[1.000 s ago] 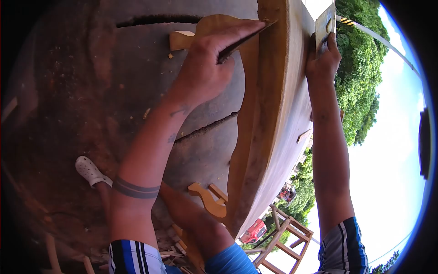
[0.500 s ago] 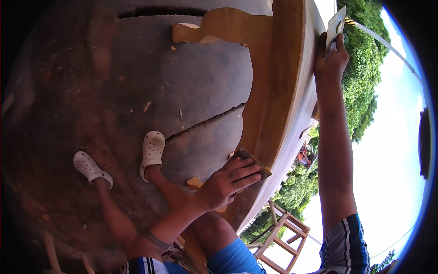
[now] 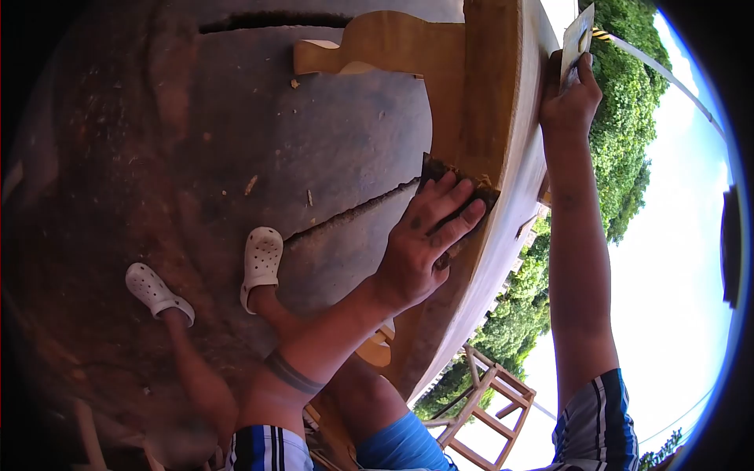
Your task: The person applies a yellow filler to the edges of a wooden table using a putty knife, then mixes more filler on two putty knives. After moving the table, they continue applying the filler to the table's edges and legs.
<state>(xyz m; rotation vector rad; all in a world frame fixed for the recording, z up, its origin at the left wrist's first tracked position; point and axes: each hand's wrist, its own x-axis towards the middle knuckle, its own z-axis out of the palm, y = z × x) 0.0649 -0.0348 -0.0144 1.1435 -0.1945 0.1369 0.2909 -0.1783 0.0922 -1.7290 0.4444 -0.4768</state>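
My left hand (image 3: 416, 243) has its fingers bent over a dark, rough flat block (image 3: 484, 191) and holds it against the inner face of a brown wooden board (image 3: 448, 271). Yellowish crumbs lie along the block's upper edge. At the upper right, my right hand (image 3: 572, 106) grips a thin pale scraper-like plate (image 3: 577, 47), raised beside the board's far side. A small smear of paste shows on the plate. My right thumb lies along it, while the other fingers are partly hidden.
A curved wooden piece (image 3: 385, 43) projects from the board at the top. Below is a stained concrete floor (image 3: 345, 141) with cracks and wood chips. My feet in white clogs (image 3: 262, 255) stand on it. A wooden frame (image 3: 495, 400) and trees (image 3: 620, 133) are beyond.
My left hand has moved up and to the right along the board with the dark block. My right hand and the plate have barely moved.
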